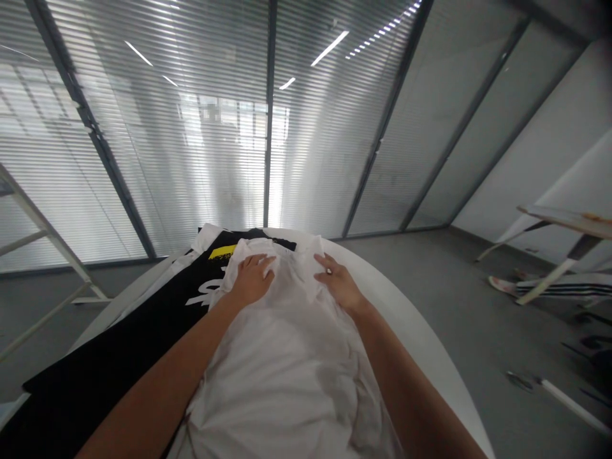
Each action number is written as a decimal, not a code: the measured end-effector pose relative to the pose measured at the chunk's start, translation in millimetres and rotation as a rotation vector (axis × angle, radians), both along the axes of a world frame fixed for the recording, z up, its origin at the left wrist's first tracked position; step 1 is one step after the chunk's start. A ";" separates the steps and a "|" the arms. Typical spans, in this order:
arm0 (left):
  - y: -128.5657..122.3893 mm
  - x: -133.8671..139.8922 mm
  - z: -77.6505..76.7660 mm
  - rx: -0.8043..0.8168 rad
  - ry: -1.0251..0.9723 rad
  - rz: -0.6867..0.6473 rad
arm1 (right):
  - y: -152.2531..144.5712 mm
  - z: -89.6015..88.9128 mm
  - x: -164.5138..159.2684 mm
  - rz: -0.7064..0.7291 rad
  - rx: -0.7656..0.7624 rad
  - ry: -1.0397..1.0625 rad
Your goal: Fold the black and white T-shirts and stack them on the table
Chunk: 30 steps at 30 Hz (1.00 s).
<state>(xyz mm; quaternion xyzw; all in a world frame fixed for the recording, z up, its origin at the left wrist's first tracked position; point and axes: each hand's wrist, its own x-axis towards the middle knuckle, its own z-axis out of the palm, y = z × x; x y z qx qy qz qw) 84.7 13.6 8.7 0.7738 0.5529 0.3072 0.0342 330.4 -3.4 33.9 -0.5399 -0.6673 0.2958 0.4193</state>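
Note:
A white shirt (287,357) lies lengthwise in front of me, wrinkled along its body and bunched at the far end. My left hand (252,280) rests on its far left part, fingers stretched over the cloth and thumb apart. At the far right corner of the shirt, my right hand (339,284) touches the fabric with its fingers spread. Beneath and to the left is a black shirt (138,344) with white lettering and a yellow patch, partly covered by the white one.
Both garments lie on a round white table (425,338). A glass partition with blinds (210,159) stands beyond it. At left is a pale metal frame (52,236). On the right, a person's striped trouser leg (564,290) shows under another table (568,217).

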 end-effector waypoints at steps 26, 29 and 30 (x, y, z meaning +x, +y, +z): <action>-5.2 13.1 16.5 -0.464 -0.688 -0.171 | -55.5 16.5 -60.8 0.070 -0.258 -0.742; -5.2 14.0 20.6 -0.467 -0.710 -0.143 | -57.9 21.6 -62.1 0.128 -0.177 -0.687; -4.4 13.8 23.7 -0.472 -0.718 -0.125 | -59.5 23.1 -63.8 0.127 -0.151 -0.649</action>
